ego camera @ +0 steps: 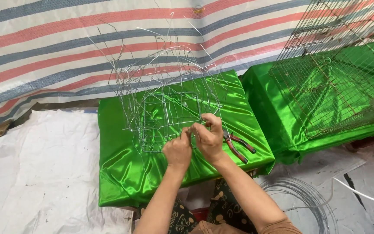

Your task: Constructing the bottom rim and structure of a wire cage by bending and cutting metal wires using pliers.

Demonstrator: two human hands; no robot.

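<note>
**Mia:** On top of the shiny green cloth (122,169) sits a half-made cage of thin silver wire (165,112). See all the loose wire ends sticking up?

**Ben:** Yes! They poke up in front of the striped sheet with red, blue and white bands (66,47). What are the hands doing?

**Mia:** Both are at the near edge of the wire cage. The left hand (177,150) is curled up, and its fingers pinch a wire there. The right hand (209,138) is right beside it, touching it, with its fingers bent and pinching the same spot.

**Ben:** What is that red thing?

**Mia:** Those are pliers with red handles (239,147). They lie on the green cloth, just to the right of the right hand. No hand holds them.

**Ben:** And over on the right?

**Mia:** A big finished cage of rusty wire mesh (338,82) stands on a second green cloth (273,112). It is well apart from the hands.

**Ben:** And down low?

**Mia:** A round coil of silver wire (301,199) lies on the floor, near the right arm. A crinkly white plastic sheet (35,173) covers the ground on the left.
</note>
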